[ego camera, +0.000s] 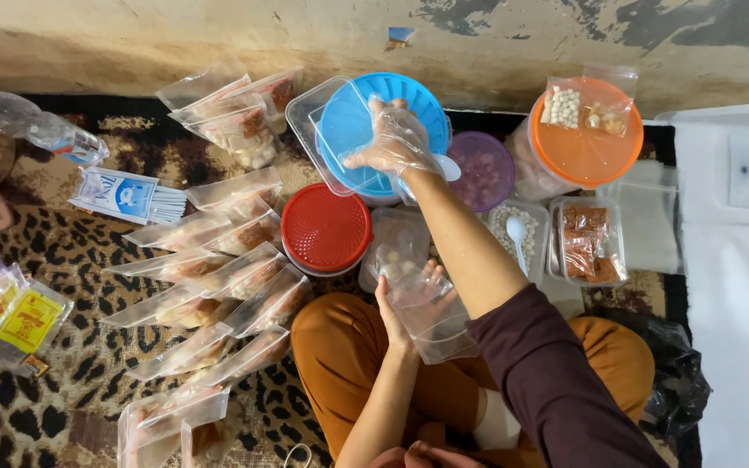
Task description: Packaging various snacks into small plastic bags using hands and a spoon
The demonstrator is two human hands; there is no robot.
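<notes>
My left hand [405, 299] holds an open clear bag [433, 316] over my lap, fingers curled round its mouth; I judge it light, limp and slippery, best pinched at the rim. My gloved right hand [394, 139] reaches out to the blue lid [348, 121], fingers bent over a white spoon [446, 167] near the purple tub [483, 169]. The spoon should be stiff and light, best held by the handle.

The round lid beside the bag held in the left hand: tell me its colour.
Red, with a fine mesh-like texture; the round lid shows best in the head view.
</notes>
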